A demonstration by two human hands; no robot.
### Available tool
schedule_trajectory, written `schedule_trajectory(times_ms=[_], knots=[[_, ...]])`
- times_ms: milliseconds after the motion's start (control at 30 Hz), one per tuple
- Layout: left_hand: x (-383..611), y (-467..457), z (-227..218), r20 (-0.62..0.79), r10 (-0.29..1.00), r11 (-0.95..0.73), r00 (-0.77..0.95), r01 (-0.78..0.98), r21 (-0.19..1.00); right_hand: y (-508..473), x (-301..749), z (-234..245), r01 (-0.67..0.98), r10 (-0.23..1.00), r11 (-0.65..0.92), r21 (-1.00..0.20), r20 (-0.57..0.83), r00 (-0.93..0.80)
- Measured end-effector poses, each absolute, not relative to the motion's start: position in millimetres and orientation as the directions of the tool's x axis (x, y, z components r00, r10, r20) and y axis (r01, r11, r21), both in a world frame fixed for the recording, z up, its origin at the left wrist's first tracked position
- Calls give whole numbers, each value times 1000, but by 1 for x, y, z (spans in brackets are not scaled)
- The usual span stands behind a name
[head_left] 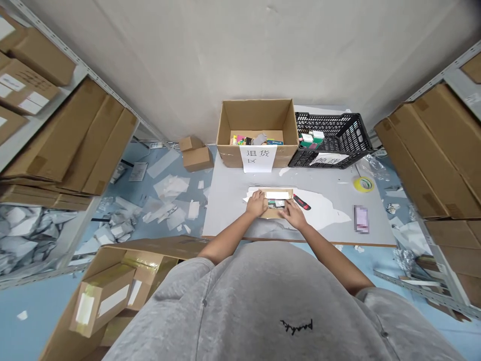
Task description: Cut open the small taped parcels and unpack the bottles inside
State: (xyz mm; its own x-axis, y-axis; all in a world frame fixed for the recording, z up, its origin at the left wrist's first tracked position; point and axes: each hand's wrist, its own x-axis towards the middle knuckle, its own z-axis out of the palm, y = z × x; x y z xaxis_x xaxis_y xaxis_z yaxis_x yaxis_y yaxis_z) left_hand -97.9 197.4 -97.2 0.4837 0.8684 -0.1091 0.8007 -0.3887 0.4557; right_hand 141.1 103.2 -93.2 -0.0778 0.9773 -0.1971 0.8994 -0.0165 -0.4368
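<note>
Resting on the two ends of a small box (278, 201), both hands are stretched forward from bare forearms. The box lies flat near the front middle of the table (225, 210), with a white strip on its top and some small items showing inside.

The left hand (256, 204) covers the left end of the box, palm down, its fingers bent and close together over the edge. The right hand (294, 215) lies at the front right corner of the box, its fingers pointing to the box and touching it. Whether either hand really grips the box or only presses on it, I cannot tell, because the fingers are too small here.

The table is grey and stands against a pale wall (240, 55). The floor (37, 301) is blue and covered with many paper scraps. Metal shelves (80, 72) with flat brown cartons stand on both sides.

A red and black knife (301, 202) lies just beside the box, at its right end, near the right hand. At the back of the table stands an open carton (225, 128) with a paper label (258, 158) on its front, and a black crate (353, 135) is touching it on the right. A yellow tape roll (363, 184) and a phone (361, 219) lie well apart from the hands, on the right. Nothing lies between the hands and the box.
</note>
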Motion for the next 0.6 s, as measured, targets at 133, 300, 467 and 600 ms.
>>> schedule_trajectory(times_ms=[133, 300, 467, 600], knots=[[-75, 186, -100, -112, 931, -277, 347, 873, 402, 115, 129, -91, 909, 966, -89, -407, -258, -21], [-49, 186, -97, -154, 968, -133, 199, 923, 361, 126, 121, -90, 937, 979, -170, -306, -162, 124], [-59, 192, -95, -182, 964, -72, 194, 849, 524, 125, 124, -92, 963, 994, -100, -249, 10, 106], [-89, 195, -99, -168, 967, -16, 192, 703, 711, 130, 130, -100, 963, 996, -94, -253, -35, 88]])
